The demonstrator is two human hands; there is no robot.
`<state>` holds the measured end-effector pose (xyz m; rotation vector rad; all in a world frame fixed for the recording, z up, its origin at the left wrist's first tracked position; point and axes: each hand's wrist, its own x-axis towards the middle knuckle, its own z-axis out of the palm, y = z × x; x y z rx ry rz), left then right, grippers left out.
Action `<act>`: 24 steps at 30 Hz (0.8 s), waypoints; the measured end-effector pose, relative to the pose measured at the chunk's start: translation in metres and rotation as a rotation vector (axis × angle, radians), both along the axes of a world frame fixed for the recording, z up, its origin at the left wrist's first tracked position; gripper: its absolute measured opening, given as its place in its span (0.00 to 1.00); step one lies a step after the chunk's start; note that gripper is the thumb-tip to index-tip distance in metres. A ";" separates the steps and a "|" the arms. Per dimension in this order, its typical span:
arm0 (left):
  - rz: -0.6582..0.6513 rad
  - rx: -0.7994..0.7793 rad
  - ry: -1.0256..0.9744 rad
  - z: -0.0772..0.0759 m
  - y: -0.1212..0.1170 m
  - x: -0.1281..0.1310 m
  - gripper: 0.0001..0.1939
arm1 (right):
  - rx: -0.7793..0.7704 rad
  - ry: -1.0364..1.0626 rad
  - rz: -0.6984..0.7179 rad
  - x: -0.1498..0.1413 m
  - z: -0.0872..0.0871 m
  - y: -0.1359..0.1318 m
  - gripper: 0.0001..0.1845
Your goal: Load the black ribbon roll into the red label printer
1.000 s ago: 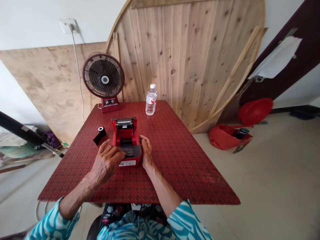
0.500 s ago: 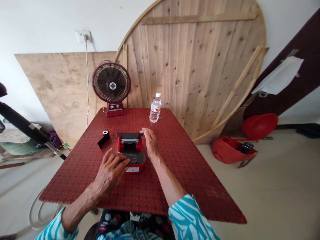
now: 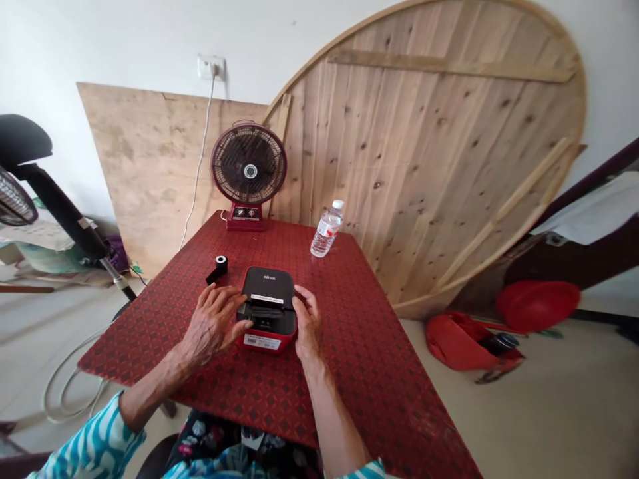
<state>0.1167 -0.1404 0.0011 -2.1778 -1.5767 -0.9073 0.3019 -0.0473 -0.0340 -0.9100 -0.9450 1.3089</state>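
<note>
A small red and black label printer (image 3: 269, 286) sits on the table between my hands, its black lid down over the back part. White stickers show on the lid and on the front. My left hand (image 3: 212, 322) is at its left side, fingers stretched apart and the thumb touching the front left part. Against the right side, my right hand (image 3: 308, 326) grips the edge with bent fingers. Just beyond my left fingers lies a black ribbon roll (image 3: 218, 267) with a white core, its loose end unrolled.
A dark red table fan (image 3: 249, 171) and a clear plastic bottle (image 3: 327, 229) stand toward the back of the red patterned table (image 3: 369, 372). Behind leans a large round wooden board (image 3: 424, 133). A red bag (image 3: 459, 342) rests on the floor at right.
The printer's lid, raised before, is now down. My right hand has come down from the raised lid to the printer's right side. The view has shifted left and tilted.
</note>
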 end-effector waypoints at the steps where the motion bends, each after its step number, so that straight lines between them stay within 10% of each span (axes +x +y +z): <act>1: 0.002 -0.009 0.007 -0.002 0.001 -0.001 0.20 | 0.001 -0.004 0.001 0.000 0.000 -0.001 0.21; 8: -0.044 -0.077 -0.108 -0.008 -0.001 -0.002 0.20 | 0.058 -0.053 0.022 0.001 -0.007 -0.002 0.21; 17: -0.096 -0.554 -1.306 -0.015 0.012 0.000 0.28 | 0.003 0.006 -0.073 -0.009 -0.041 -0.001 0.26; 24: -0.195 -0.715 -1.603 -0.024 0.033 0.000 0.30 | -0.080 0.083 -0.055 -0.010 -0.048 -0.001 0.24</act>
